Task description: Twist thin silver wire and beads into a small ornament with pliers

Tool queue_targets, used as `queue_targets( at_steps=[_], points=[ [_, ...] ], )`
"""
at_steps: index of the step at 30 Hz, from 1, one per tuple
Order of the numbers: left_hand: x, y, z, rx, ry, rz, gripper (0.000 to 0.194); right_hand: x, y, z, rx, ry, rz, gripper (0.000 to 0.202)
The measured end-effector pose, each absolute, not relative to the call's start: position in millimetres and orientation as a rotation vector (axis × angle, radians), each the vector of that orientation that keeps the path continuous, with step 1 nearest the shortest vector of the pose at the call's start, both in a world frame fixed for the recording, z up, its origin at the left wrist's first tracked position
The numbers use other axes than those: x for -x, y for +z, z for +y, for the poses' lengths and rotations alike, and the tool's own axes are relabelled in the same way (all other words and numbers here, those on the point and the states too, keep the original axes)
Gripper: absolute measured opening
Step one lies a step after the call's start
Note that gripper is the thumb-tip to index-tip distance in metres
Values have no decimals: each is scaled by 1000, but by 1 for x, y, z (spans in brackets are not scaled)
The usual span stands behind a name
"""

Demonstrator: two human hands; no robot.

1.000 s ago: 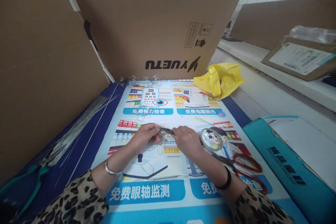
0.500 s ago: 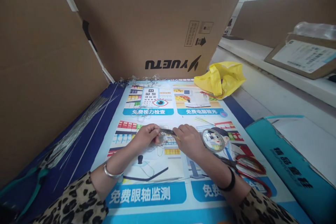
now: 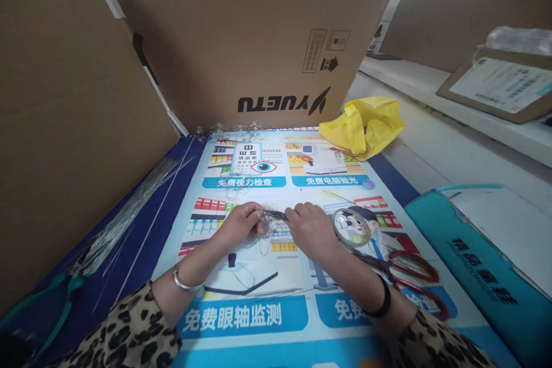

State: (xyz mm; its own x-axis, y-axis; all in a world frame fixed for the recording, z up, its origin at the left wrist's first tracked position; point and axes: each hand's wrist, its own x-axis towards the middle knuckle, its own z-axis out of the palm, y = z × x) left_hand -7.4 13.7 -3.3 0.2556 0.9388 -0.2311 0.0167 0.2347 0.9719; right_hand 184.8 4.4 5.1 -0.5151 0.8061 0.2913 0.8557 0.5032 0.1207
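Over the middle of the printed sheet, my left hand (image 3: 242, 224) pinches a thin, looped wire (image 3: 264, 246) between thumb and fingers. My right hand (image 3: 313, 231) is wrapped round a pair of pliers (image 3: 276, 215). Their dark, narrow jaws point left and reach the wire at my left fingertips. My palm hides the plier handles, and whether the jaws grip the wire is too small to tell. Strands of the wire hang in loops below the jaws. Just right of my right hand lies a round, clear dish (image 3: 351, 227).
Red-handled scissors (image 3: 414, 267) lie by my right forearm. Green-handled pliers (image 3: 64, 293) and a bundle of straight wires (image 3: 125, 213) lie at left. Bent wire pieces (image 3: 235, 131) sit along the cardboard wall (image 3: 241, 40). A yellow bag (image 3: 366, 126) and teal box (image 3: 466, 259) stand right.
The pliers' jaws have turned slightly, and the yellowish bit by my right fingers no longer shows. Both hands stay nearly in place; the view has shifted a little.
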Motion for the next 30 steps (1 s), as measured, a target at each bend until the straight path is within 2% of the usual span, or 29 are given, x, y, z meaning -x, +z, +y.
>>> queue_targets(
  at_steps=[30],
  points=[
    [5,-10,13,-1203,909,1172,15,-180,3,-1,1527,-348,-2609,11]
  ],
)
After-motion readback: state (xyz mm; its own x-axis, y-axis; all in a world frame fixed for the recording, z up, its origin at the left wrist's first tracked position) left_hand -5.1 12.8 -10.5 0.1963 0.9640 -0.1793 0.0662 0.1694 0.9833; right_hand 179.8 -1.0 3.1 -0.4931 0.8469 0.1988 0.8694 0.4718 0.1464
